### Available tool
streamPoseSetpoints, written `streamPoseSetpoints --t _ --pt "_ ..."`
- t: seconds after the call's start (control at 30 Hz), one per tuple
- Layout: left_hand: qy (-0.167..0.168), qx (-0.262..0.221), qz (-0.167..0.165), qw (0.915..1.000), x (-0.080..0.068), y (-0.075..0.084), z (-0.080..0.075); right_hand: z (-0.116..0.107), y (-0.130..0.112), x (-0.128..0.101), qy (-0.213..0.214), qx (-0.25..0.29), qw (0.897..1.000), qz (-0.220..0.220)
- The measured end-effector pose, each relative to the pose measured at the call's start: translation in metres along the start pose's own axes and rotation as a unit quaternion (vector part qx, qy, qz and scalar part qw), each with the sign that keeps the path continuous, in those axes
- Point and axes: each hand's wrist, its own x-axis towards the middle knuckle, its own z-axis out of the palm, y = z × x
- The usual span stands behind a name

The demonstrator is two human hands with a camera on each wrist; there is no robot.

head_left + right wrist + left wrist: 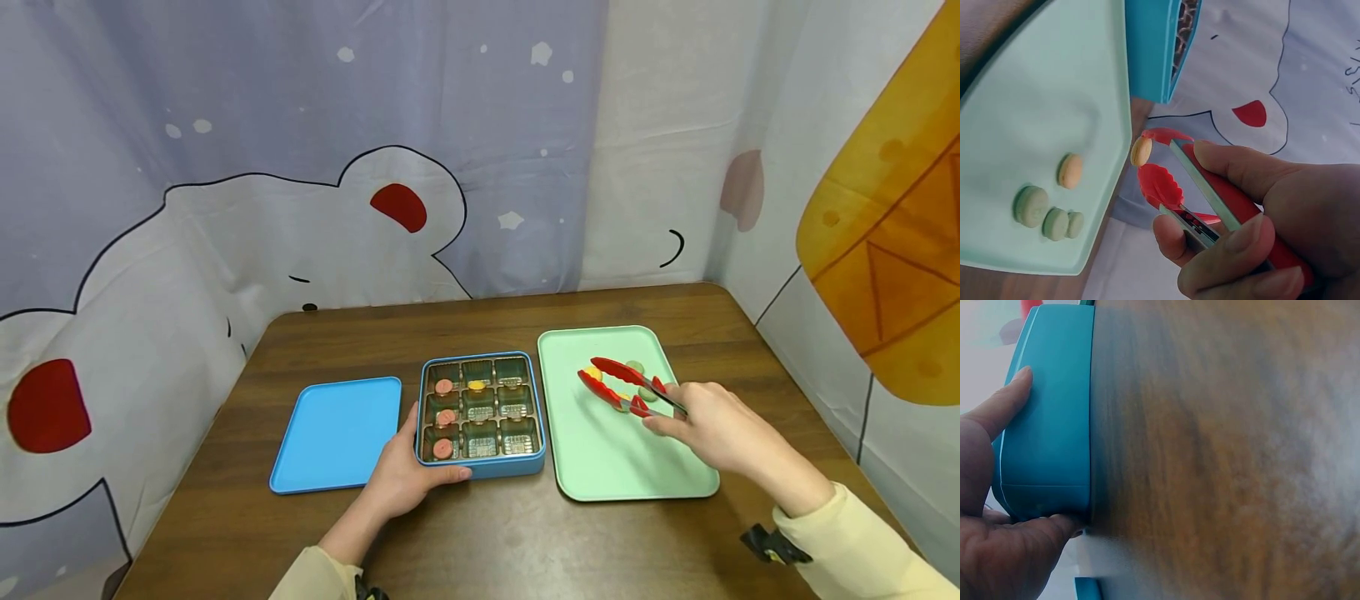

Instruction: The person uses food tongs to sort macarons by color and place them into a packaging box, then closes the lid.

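two-handed, we gripped: left hand [405, 475] curled round a smooth blue box [510, 467], right hand [712, 425] round scalloped tongs [1221, 187] pinching a disc-shaped macaron [1142, 152].

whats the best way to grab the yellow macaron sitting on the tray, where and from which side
Probably across its rounded sides, from above: the yellow macaron is small and round, and bare tray separates it from the green macarons, so the red tongs, once emptied, should fit around it.
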Motion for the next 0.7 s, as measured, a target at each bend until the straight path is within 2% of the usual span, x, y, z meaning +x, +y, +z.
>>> streamPoseSetpoints --t 0.3,0.53,0.7 --pt "-0.003 -0.007 -0.006 1.0000 0.000 0.001 0.000 -0.006 -0.012 0.004 0.005 -0.003 1.000 -0.017" --pt "0.001 0.001 0.009 1.0000 0.000 0.000 0.000 -0.007 -0.026 0.009 0.007 -0.002 1.000 -0.029" --pt "0.002 -0.004 0.001 1.0000 0.000 0.000 0.001 -0.006 -0.033 0.013 0.015 -0.007 0.999 -0.044"
